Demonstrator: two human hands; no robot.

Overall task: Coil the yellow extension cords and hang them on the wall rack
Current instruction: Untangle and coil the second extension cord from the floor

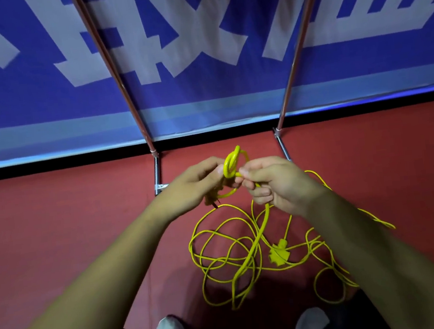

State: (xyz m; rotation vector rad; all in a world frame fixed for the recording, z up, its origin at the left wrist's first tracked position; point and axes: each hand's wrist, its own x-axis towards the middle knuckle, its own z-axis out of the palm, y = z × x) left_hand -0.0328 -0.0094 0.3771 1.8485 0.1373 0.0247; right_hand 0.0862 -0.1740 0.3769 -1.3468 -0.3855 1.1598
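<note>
- So, the left hand is closed round a small coil of the cord, up beyond the socket. A dark tip, perhaps the plug's prongs, pokes out under its palm.
- The right hand, above the socket, pinches the cord at the coil with thumb and forefinger. Its other fingers are curled round the strand that drops down.
- Most of the cord lies loose on the floor, in crossing loops on both sides of the socket. I cannot tell whether it is one cord or more.
- The coil looks tight for so long a cord, so wider, even turns would likely hang better and kink less.
- The right hand should probably slide down the strand, draw up one loop's worth, and lay it beside the last turn in the left hand, with a slight twist so it sits flat.
- The loops crossing beside the socket could snag, so lift slowly and shake them free rather than pull.
- The rack stands beyond the socket, and hanging comes only once the floor is bare of cord.
</note>
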